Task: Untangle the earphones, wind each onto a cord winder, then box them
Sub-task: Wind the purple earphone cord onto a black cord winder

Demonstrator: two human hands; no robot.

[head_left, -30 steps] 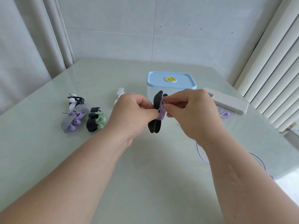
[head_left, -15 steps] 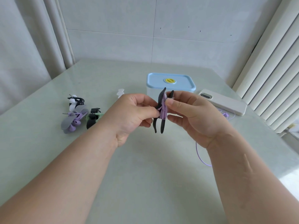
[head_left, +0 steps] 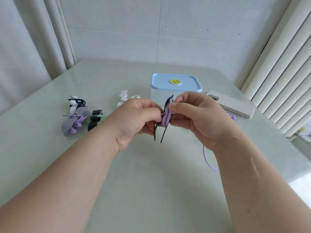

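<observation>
Bare forearms converge mid-air; left grip (head_left: 134, 120), right grip (head_left: 202, 120) fingers curled, both pinching black cord winder (head_left: 168, 100) between them

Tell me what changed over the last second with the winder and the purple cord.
The black cord winder turned from broadside to edge-on between the hands. The slack of the purple cord grew shorter as more went onto the winder. The left hand still grips the winder, and the right hand still pinches the cord at it. The lidded box and the wound earphones stayed put.
</observation>
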